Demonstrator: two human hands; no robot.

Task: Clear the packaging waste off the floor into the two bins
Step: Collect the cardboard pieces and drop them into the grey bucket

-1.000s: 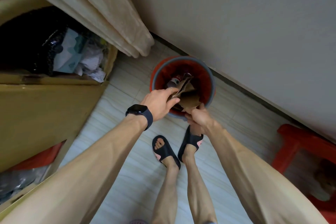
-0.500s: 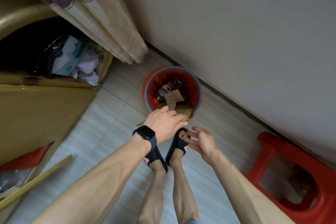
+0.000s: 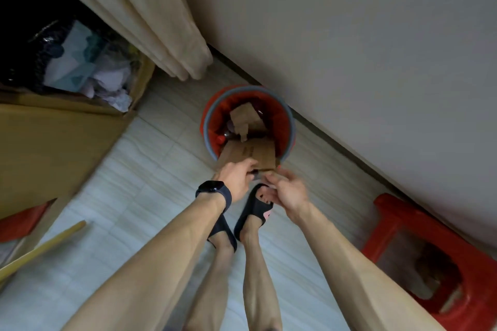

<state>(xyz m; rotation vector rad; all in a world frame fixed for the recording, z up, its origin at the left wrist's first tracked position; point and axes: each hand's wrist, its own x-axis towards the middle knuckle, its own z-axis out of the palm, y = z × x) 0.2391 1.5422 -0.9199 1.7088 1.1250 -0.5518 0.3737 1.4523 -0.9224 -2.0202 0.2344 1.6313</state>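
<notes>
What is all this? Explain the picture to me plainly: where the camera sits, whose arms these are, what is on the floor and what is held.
There is no machine here. A person wears one wide-angle camera on the head, looking down, so the two bare arms and the feet in slippers are their own. The left hand, with a black watch on its wrist, grips the near edge of a flat cardboard piece. That piece leans over the rim of a round red bin, which holds more cardboard and other rubbish. The right hand is at the same edge; whether it grips is unclear. Also on the tiled floor are a big cardboard box of mixed waste, a red stool and a wooden stick.
</notes>
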